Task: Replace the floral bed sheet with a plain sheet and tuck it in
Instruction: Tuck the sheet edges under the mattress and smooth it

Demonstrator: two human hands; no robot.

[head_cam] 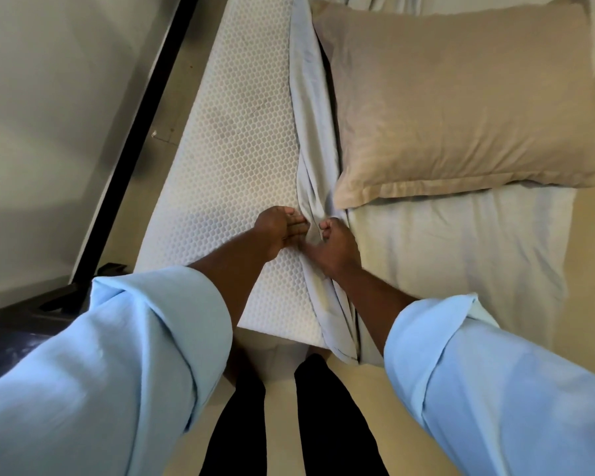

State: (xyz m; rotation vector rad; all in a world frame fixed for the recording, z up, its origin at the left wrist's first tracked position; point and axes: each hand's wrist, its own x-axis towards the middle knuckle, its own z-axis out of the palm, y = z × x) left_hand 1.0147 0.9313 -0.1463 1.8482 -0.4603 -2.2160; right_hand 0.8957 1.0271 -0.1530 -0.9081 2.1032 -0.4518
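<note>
Your left hand [282,231] and right hand [335,247] meet at the gathered edge of the plain sheet [461,255]. The fingers of both are curled into the cloth, the knuckles close together. The left hand's hold is partly hidden by its own fingers, but it appears to pinch the same fold the right hand grips.

From your hands the bunched edge runs away up the bed as a ridge, and back toward you, where it hangs over the near end. Right of your hands the sheet lies spread flat. Left of them the mattress [241,149] is bare, its honeycomb cover showing. A tan pillow [461,97] rests on the sheet just beyond your right hand, its corner beside the ridge. A black bar [134,159] slants along the far left.
</note>
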